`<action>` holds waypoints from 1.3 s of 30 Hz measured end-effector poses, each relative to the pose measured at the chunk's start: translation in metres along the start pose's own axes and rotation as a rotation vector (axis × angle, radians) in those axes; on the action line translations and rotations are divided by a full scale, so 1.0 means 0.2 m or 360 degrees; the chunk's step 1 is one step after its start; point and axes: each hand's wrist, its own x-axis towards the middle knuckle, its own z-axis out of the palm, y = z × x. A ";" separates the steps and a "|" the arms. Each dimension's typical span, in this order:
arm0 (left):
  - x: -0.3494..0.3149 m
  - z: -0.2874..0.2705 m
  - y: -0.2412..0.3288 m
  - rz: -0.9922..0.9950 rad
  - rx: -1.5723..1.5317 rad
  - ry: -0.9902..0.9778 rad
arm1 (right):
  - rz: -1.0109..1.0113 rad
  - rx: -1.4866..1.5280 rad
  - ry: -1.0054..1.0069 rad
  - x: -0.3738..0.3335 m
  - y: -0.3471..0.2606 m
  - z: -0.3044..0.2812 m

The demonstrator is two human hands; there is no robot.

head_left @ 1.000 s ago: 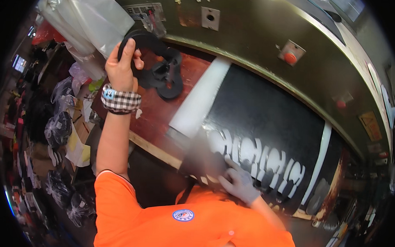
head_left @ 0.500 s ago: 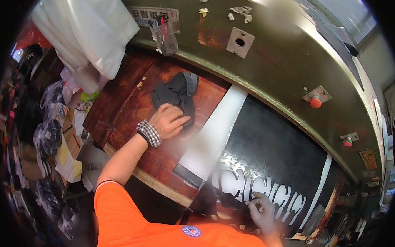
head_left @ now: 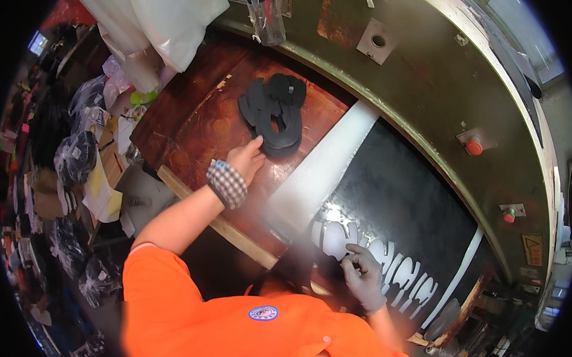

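On the reddish-brown board lies a pile of black cut pieces, stacked loosely, the top one curved around an opening. My bare left hand, a checked band at its wrist, is beside the pile's near edge with fingers stretched out and nothing in them. My right hand wears a grey glove, its thumb and forefinger pinched together over the near edge of the black sheet. A dark piece shows beside those fingertips, but I cannot tell whether they grip it. Pale curved cutout shapes run in a row along the sheet.
A green machine beam with red buttons spans the far side. A clear cup of pens hangs on it. White plastic sheeting droops at the far left, above bagged clutter. A pale strip separates board and sheet.
My left hand has drawn back from the black pile, which now looks rearranged, with an opening visible. My right hand has shifted left along the row of cutouts. The whole view has also shifted.
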 end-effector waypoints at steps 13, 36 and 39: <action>0.35 0.34 0.06 -0.0348 0.1137 0.0422 | 0.0177 0.0071 0.0437 -0.37 0.06 -0.06; -0.39 -0.53 0.70 0.1336 0.1972 0.0526 | 0.0248 -0.0086 0.0616 -0.64 0.24 -0.29; -0.66 -0.35 0.85 0.1442 0.2447 0.0359 | 0.0025 -0.0169 0.0483 -0.43 0.11 -0.28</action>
